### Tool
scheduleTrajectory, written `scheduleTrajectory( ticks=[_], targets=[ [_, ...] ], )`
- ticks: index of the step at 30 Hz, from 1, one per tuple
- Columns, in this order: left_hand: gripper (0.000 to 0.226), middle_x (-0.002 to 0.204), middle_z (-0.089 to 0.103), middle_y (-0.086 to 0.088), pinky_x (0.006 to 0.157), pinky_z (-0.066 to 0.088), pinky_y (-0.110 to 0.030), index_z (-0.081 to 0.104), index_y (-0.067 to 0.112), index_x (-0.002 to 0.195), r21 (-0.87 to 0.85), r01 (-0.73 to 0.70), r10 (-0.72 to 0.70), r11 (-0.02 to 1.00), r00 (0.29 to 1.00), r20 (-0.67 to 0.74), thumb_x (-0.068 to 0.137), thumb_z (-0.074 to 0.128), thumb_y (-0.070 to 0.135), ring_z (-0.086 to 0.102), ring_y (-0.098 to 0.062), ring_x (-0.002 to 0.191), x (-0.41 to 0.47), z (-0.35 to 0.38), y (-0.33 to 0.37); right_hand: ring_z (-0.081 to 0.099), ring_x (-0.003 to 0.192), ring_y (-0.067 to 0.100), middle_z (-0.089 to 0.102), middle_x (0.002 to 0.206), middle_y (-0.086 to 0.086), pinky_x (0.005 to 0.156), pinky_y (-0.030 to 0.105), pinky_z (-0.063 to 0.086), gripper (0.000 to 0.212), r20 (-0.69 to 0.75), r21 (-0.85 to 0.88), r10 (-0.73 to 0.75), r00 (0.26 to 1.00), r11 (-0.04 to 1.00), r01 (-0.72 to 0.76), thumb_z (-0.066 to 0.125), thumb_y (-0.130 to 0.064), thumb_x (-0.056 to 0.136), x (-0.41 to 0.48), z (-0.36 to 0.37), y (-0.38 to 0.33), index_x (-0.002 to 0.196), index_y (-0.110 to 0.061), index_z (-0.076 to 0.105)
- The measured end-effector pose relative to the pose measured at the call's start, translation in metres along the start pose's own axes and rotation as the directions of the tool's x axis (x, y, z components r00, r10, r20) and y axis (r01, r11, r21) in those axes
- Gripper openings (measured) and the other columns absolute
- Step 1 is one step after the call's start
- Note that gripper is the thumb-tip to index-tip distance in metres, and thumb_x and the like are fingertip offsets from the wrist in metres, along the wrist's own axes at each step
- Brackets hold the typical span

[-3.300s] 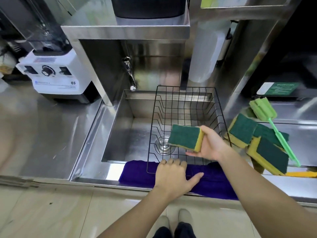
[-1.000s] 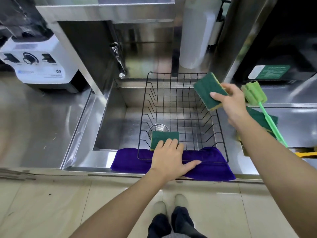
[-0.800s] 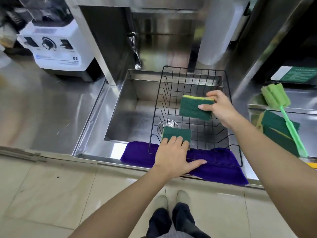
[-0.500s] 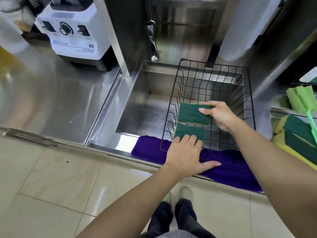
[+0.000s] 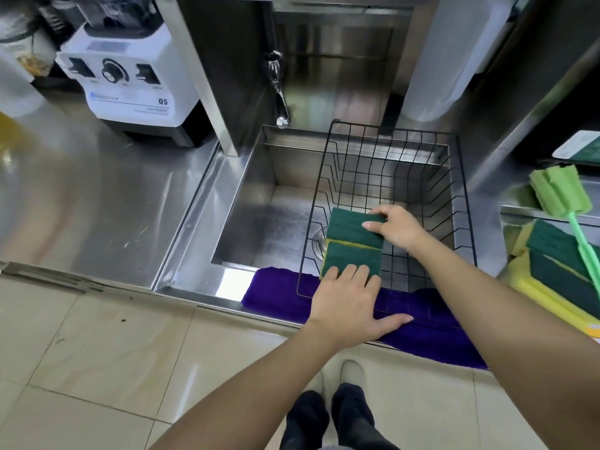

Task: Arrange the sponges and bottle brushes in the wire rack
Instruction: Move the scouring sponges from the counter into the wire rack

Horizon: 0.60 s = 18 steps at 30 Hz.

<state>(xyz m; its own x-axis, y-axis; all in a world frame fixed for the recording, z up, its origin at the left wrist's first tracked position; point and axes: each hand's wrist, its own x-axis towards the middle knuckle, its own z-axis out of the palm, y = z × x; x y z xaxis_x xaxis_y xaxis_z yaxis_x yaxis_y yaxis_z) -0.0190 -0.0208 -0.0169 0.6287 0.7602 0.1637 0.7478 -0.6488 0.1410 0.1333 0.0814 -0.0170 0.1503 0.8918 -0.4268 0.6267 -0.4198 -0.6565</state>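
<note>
A black wire rack [image 5: 461, 203] sits over the right half of the sink. Two green-and-yellow sponges stand on edge at its front left. My left hand [image 5: 349, 300] lies flat over the rack's front rim, fingertips on the nearer sponge [image 5: 352, 258]. My right hand [image 5: 397, 226] grips the farther sponge [image 5: 352, 227], pressed right behind the first. On the counter to the right lie more sponges [image 5: 558, 264] in a pile, with a green bottle brush [image 5: 565, 203] leaning across them.
A purple cloth [image 5: 276, 295] covers the sink's front edge under the rack. The tap [image 5: 280, 92] hangs over the sink's [image 5: 259, 203] back left corner. A white blender base [image 5: 130, 82] stands on the left counter. A yellow handle [image 5: 592, 326] shows at the right edge.
My right hand took a second sponge from the right counter and brought it down into the rack, right behind the first one. My left hand stayed on the front rim.
</note>
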Motion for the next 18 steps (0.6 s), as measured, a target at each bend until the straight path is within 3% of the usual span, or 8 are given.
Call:
scheduleTrajectory(
  ticks=[4, 10, 15, 18],
  targets=[
    [0.065, 0.081, 0.057, -0.004, 0.068, 0.041, -0.037, 0.057, 0.010, 0.086, 0.003, -0.016, 0.016, 1.000, 0.999, 0.031, 0.080, 0.034, 0.071, 0.050, -0.023, 0.075, 0.004, -0.004, 0.008, 0.053, 0.119, 0.030, 0.051, 0.135, 0.018, 0.100, 0.036, 0.042, 0.051, -0.053, -0.171, -0.091, 0.994, 0.982, 0.081, 0.060, -0.030, 0.090, -0.010, -0.006, 0.001, 0.133, -0.005, 0.050],
    [0.071, 0.091, 0.062, -0.009, 0.073, 0.043, -0.040, 0.059, 0.009, 0.093, -0.056, -0.089, 0.097, 0.994, 0.981, 0.168, 0.084, 0.021, 0.068, 0.054, -0.026, 0.084, 0.021, -0.003, 0.040, 0.057, 0.107, 0.028, 0.056, 0.117, 0.016, 0.092, 0.030, 0.041, 0.033, -0.294, -0.174, -0.197, 0.935, 0.973, 0.150, 0.055, -0.020, 0.094, -0.043, -0.051, 0.012, 0.121, -0.002, 0.059],
    [0.079, 0.106, 0.061, -0.008, 0.083, 0.039, -0.041, 0.056, 0.011, 0.107, -0.086, -0.125, 0.140, 0.989, 0.966, 0.216, 0.081, 0.009, 0.070, 0.052, -0.026, 0.099, 0.036, -0.001, 0.064, 0.058, 0.109, 0.033, 0.059, 0.120, 0.019, 0.097, 0.038, 0.044, 0.032, -0.476, -0.153, -0.105, 0.873, 0.988, 0.035, 0.058, -0.016, 0.091, -0.073, -0.093, 0.049, 0.118, 0.000, 0.061],
    [0.074, 0.111, 0.060, -0.007, 0.087, 0.040, -0.041, 0.055, 0.012, 0.111, -0.078, -0.150, 0.165, 0.986, 0.953, 0.255, 0.085, 0.018, 0.071, 0.051, -0.026, 0.104, 0.042, 0.003, 0.073, 0.055, 0.116, 0.034, 0.059, 0.125, 0.018, 0.102, 0.044, 0.041, 0.039, -0.529, -0.164, -0.002, 0.848, 0.981, -0.101, 0.064, -0.020, 0.086, -0.092, -0.110, 0.078, 0.122, -0.006, 0.060]
  ],
)
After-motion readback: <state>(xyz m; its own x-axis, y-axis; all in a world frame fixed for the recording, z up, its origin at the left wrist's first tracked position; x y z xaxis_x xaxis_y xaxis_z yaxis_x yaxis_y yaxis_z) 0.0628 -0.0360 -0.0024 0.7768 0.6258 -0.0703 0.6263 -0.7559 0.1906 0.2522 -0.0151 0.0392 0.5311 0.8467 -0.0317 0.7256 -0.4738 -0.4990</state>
